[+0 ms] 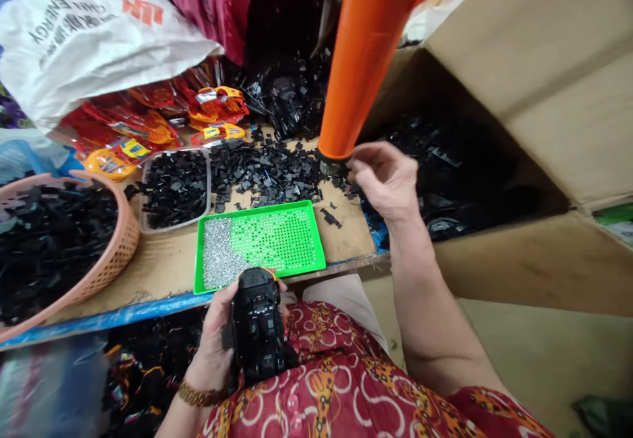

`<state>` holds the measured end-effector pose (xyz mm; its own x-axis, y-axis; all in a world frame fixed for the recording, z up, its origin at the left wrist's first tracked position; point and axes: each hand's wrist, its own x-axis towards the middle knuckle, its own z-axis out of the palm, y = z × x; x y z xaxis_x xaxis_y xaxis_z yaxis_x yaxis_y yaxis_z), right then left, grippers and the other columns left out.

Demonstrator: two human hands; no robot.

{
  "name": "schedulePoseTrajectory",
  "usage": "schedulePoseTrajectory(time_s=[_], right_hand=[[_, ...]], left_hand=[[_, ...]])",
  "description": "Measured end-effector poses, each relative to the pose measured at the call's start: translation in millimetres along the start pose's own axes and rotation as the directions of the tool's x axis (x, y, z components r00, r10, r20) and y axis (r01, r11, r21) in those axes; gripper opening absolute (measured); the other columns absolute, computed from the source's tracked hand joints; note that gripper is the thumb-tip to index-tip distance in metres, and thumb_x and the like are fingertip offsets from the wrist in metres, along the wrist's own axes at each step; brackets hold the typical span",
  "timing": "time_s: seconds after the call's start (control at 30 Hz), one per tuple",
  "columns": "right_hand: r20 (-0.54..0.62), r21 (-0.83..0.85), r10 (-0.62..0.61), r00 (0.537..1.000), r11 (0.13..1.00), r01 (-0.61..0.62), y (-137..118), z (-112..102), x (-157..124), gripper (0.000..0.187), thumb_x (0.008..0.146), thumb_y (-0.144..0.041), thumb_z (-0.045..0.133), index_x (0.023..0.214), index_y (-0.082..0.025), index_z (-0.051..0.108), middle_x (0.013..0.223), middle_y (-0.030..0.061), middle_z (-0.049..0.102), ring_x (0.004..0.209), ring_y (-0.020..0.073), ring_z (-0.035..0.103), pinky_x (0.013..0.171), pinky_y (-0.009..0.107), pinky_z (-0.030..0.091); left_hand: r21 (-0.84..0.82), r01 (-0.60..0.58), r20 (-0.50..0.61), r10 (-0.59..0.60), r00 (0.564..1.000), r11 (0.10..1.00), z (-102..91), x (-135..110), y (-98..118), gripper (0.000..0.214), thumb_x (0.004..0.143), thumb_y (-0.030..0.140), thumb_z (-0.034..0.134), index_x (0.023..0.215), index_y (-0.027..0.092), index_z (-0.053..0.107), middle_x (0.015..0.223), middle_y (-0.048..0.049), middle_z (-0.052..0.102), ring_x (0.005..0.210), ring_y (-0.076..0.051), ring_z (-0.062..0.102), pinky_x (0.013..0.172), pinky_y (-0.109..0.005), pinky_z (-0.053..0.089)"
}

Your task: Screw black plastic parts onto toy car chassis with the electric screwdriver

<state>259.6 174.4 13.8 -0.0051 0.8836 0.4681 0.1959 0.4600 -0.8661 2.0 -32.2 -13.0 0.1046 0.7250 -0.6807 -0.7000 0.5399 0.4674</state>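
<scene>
My left hand grips a toy car with its black underside up, just over my lap. An orange edge of its body shows at the rim. My right hand is raised at the lower end of an orange tapered tube. Thumb and index finger are pinched together by the tube's dark collar; whatever lies between the fingertips is hidden. Below stands a green perforated tray with many small silvery screws heaped at its left side. Small black plastic parts lie scattered behind the tray.
Left on the bench are a clear tub and a pink basket, both full of black parts. Orange car bodies spill from a white sack. At right, a cardboard box holds dark parts.
</scene>
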Motion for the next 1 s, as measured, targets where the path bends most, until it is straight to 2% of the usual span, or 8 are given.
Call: schedulePoseTrajectory(time_s=[0.07,0.13,0.2,0.4,0.53,0.73,0.9,1.0], right_hand=[[0.074,-0.196,0.16,0.984,0.97,-0.143,26.6,-6.6,-15.4,0.021,0.079,-0.042,0.069,0.086,-0.023,0.068,0.07,-0.0001,0.067,0.058,0.0134,0.058,0.054,0.028,0.048],[0.105,-0.275,0.227,0.968,0.942,-0.191,46.6,-8.8,-29.5,0.014,0.076,-0.033,0.066,0.081,-0.02,0.068,0.063,-0.0019,0.061,0.052,0.0109,0.049,0.049,0.025,0.04],[0.128,-0.313,0.246,0.961,0.929,-0.196,59.0,-5.8,-37.2,0.011,0.075,-0.026,0.062,0.081,-0.019,0.068,0.063,-0.0022,0.06,0.051,0.01,0.046,0.05,0.025,0.038],[0.25,-0.416,0.261,0.932,0.899,-0.139,71.8,21.9,-23.3,0.013,0.074,-0.018,0.065,0.085,-0.02,0.071,0.079,0.0018,0.066,0.063,0.0137,0.052,0.064,0.028,0.043],[0.253,-0.451,0.285,0.925,0.88,-0.148,76.4,34.7,-15.7,0.008,0.074,-0.019,0.068,0.08,-0.022,0.071,0.08,0.0037,0.067,0.074,0.0199,0.058,0.073,0.032,0.046],[0.198,-0.28,0.319,0.927,0.925,-0.258,77.4,31.1,-20.2,0.004,0.075,-0.023,0.068,0.076,-0.02,0.068,0.076,0.0037,0.068,0.069,0.0177,0.061,0.071,0.033,0.052],[0.257,0.041,0.341,0.904,0.931,-0.363,51.2,30.1,-42.0,0.041,0.082,-0.058,0.07,0.092,-0.019,0.068,0.075,0.0008,0.068,0.057,0.0115,0.062,0.055,0.028,0.058],[0.308,0.172,0.336,0.89,0.9,-0.4,27.7,37.8,-62.0,0.048,0.082,-0.066,0.072,0.094,-0.02,0.066,0.076,-0.0015,0.066,0.052,0.0091,0.063,0.052,0.025,0.059]], left_hand=[[-0.001,-0.026,-0.021,0.026,0.999,1.0,2.1,1.6,2.3,0.05,0.08,0.047,0.076,0.12,0.018,0.079,0.098,-0.0122,0.084,0.085,-0.035,0.08,0.073,-0.045,0.068],[-0.006,-0.042,-0.052,0.042,0.998,0.999,7.5,1.4,3.4,0.049,0.081,0.046,0.075,0.121,0.018,0.079,0.101,-0.0116,0.084,0.086,-0.034,0.08,0.074,-0.045,0.068],[-0.009,-0.045,-0.072,0.044,0.996,0.999,14.0,0.3,3.8,0.048,0.082,0.045,0.073,0.122,0.018,0.079,0.101,-0.0115,0.084,0.087,-0.034,0.081,0.075,-0.045,0.068],[0.027,-0.025,-0.096,0.027,0.995,0.999,20.1,1.2,4.4,0.054,0.084,0.044,0.073,0.13,0.018,0.076,0.098,-0.0116,0.084,0.085,-0.033,0.08,0.073,-0.043,0.068],[0.039,-0.028,-0.084,0.031,0.996,0.999,16.2,5.0,4.1,0.054,0.083,0.046,0.074,0.129,0.017,0.076,0.097,-0.0119,0.083,0.083,-0.032,0.08,0.071,-0.042,0.067],[0.056,-0.028,0.019,0.027,0.999,0.998,11.7,2.7,3.6,0.047,0.086,0.045,0.076,0.123,0.016,0.077,0.098,-0.012,0.082,0.082,-0.029,0.078,0.07,-0.037,0.065],[0.048,-0.004,0.035,0.002,0.999,0.999,12.8,3.9,3.6,0.05,0.087,0.048,0.075,0.127,0.018,0.075,0.102,-0.0113,0.083,0.08,-0.028,0.078,0.071,-0.037,0.065],[0.078,0.013,0.056,-0.018,0.998,0.997,15.1,8.5,1.2,0.052,0.086,0.05,0.077,0.126,0.016,0.075,0.1,-0.0122,0.083,0.08,-0.028,0.079,0.073,-0.039,0.065]])
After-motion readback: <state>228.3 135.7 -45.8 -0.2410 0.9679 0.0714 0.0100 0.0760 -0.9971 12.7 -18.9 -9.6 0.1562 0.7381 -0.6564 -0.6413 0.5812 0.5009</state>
